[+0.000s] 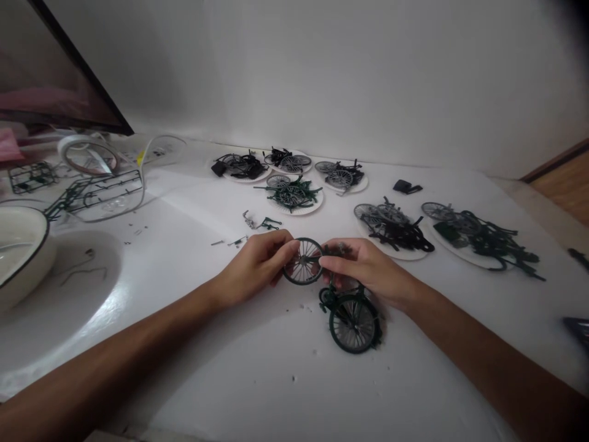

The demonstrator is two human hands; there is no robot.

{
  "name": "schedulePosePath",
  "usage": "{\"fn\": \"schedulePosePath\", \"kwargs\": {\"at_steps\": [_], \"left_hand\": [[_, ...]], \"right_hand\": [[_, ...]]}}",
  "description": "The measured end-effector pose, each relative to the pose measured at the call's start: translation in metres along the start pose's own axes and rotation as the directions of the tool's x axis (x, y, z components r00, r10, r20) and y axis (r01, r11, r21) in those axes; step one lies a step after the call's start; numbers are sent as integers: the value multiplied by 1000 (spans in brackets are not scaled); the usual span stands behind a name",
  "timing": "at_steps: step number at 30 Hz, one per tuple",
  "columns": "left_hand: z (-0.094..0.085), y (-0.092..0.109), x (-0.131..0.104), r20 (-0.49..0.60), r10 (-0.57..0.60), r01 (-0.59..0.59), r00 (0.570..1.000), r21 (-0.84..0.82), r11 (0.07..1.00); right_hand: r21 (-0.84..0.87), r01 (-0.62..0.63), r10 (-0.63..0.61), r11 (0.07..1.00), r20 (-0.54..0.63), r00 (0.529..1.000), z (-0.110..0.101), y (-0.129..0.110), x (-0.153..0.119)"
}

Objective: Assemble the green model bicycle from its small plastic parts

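A small dark green model bicycle (353,323) is held up just over the white table, its rear wheel pointing toward me. My left hand (262,261) pinches the rim of the spoked front wheel (304,261) between thumb and fingers. Around the frame near that wheel, my right hand (356,264) is closed, its thumb beside the hub. Part of the frame and the handlebar area is hidden behind the right fingers. Just beyond my left hand lie small green and silver parts (269,222) and a tiny screw-like piece (217,242).
Several paper plates with model bicycle parts stand toward the wall, including a green pile (292,193) and black piles (391,227). At left are a white enamel bowl (23,245), a tape roll (87,155), green part frames (110,190) and a dark-edged screen (59,67).
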State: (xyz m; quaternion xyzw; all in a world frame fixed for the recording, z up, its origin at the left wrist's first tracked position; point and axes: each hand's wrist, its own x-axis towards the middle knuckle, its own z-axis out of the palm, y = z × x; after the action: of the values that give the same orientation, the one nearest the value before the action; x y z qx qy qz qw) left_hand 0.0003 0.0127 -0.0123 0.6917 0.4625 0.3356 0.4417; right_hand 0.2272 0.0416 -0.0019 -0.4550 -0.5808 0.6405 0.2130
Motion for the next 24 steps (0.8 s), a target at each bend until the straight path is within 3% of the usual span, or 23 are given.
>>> {"fn": "schedulePosePath", "kwargs": {"at_steps": [10, 24], "left_hand": [[1, 1, 1, -2, -16, 17, 1000, 22, 1000], [-1, 4, -1, 29, -8, 6, 1000, 41, 999]], "right_hand": [[-57, -43, 47, 997, 79, 996, 1, -7, -2], [-67, -57, 62, 996, 75, 995, 2, -6, -4]]}}
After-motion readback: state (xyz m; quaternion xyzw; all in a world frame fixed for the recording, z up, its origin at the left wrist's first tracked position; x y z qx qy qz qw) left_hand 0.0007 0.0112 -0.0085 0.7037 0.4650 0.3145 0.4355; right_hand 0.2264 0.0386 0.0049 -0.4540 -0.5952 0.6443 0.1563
